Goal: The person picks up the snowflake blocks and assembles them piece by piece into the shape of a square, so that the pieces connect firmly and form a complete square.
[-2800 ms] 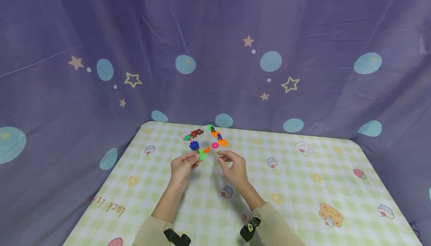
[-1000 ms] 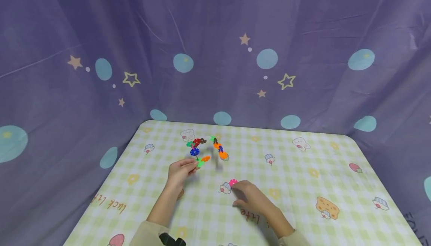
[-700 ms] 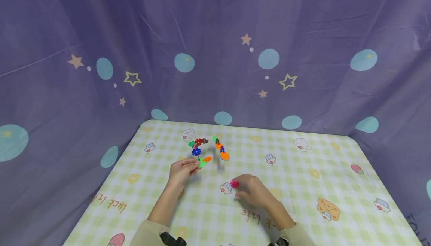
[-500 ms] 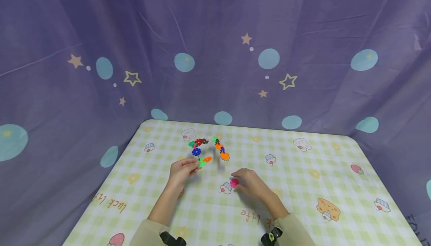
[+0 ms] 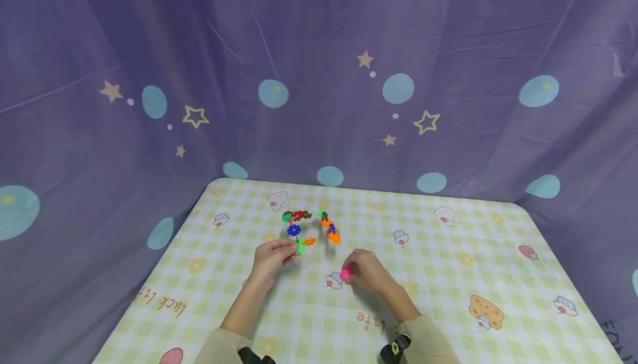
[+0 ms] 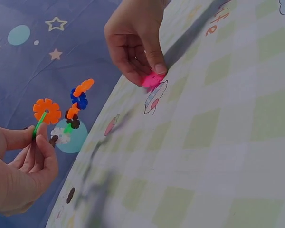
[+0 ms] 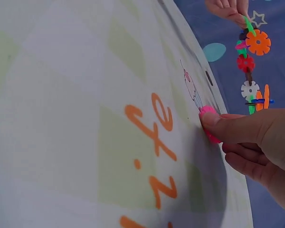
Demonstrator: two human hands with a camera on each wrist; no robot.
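Note:
My left hand (image 5: 271, 259) pinches a light green notched disc (image 5: 301, 246) between thumb and fingers. That disc belongs to a chain of snowflake-shaped linking discs (image 5: 293, 230) in blue, red, brown, white, green and orange, held up in an open loop. An orange disc (image 6: 47, 111) sticks out from the green one at one end; another orange disc (image 5: 334, 237) ends the far side, with a gap between. To the right and nearer, my right hand (image 5: 370, 272) pinches a single pink disc (image 7: 210, 124), thumb on its face, low over the cloth beside a printed cupcake.
A green-and-white checked tablecloth (image 5: 438, 275) with printed cupcakes, flowers and lettering covers the table. Behind it and at both sides hangs a purple curtain (image 5: 319, 76) with stars and blue ovals. Dark wrist cameras (image 5: 396, 348) sit at the sleeves.
The right hand has moved the pink disc away from the chain's gap, nearer and right, down toward the cloth, and shifted its fingers on it. The left hand and chain have lowered slightly.

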